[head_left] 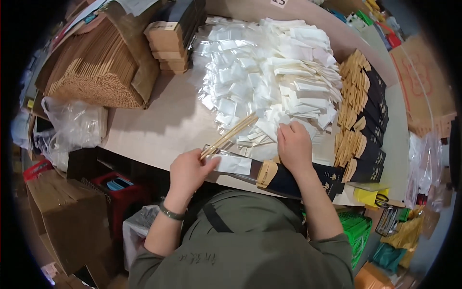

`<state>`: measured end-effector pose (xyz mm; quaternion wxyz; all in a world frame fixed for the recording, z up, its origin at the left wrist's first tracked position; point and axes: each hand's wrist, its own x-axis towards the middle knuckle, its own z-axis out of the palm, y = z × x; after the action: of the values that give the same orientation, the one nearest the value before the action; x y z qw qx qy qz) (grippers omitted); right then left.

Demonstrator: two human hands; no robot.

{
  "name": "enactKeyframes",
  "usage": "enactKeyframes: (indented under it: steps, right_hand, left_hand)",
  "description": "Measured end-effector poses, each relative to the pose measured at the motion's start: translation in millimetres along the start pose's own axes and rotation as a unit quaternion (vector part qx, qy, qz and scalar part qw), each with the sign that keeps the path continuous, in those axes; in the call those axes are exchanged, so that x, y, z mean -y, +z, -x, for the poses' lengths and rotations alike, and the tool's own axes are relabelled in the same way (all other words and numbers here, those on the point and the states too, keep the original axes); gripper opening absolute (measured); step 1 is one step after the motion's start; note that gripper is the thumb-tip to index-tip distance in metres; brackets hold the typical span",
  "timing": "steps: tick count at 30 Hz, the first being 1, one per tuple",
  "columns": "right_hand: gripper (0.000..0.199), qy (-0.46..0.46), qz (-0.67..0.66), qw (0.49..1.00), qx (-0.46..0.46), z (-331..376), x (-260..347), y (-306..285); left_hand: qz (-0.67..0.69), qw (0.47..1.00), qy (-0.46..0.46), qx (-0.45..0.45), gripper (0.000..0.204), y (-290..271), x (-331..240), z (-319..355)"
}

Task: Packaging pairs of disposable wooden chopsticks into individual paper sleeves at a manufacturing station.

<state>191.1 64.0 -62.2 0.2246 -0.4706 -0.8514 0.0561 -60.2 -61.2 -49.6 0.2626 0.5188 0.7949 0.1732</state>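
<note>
Several thin wooden chopsticks point(230, 135) stick out up and to the right from my left hand point(186, 172), which is closed round their lower ends. By its thumb lies a clear sleeve with a white packet point(234, 164) in it, along the table's near edge. My right hand point(294, 147) reaches over the near side of the heap of white paper packets point(308, 91). Its fingers are curled together among them, and what they pinch is hidden. Under my right wrist lie black paper sleeves point(285, 183) with a tan band point(266, 174).
Clear small packets point(231, 72) heap beside the white ones. Filled black-and-tan sleeves point(353, 115) are stacked at the right. A carton of wooden sticks point(98, 74) and stacked black sleeves point(166, 38) stand far left. A cardboard box point(67, 212) is on the lower left.
</note>
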Motion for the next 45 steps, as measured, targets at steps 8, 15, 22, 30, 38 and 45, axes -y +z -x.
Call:
enactKeyframes:
  steps: [8, 15, 22, 30, 38, 45]
  right_hand:
    - [0.014, 0.156, -0.109, 0.981, 0.037, 16.2, -18.2, -0.5]
    - [0.020, 0.138, -0.069, 0.983, 0.103, 15.3, -26.6, -1.0]
    - [0.017, 0.177, -0.062, 0.974, 0.124, 17.7, -27.6, -10.0]
    - [0.011, 0.022, -0.058, 0.996, 0.066, 1.0, 28.8, -36.4]
    - [0.021, -0.105, -0.129, 0.984, 0.061, 34.0, 86.8, -10.2]
    - [0.036, -0.105, -0.080, 0.981, 0.141, 72.9, 46.0, -35.6]
  left_hand:
    - [0.577, 0.808, 0.008, 0.121, 0.015, -24.3, -7.0, -0.6]
    - [0.107, 0.991, 0.054, 0.063, 0.020, 19.6, 5.6, -11.6]
    - [0.171, 0.985, 0.000, 0.016, 0.022, 28.8, 10.1, 2.5]
    - [0.464, 0.881, 0.012, -0.090, 0.025, 10.8, 51.3, 9.2]
    - [0.407, 0.910, 0.062, 0.049, 0.021, -4.2, 74.6, -2.9]
    - [0.284, 0.951, 0.034, 0.121, 0.008, -42.2, 90.9, -21.7]
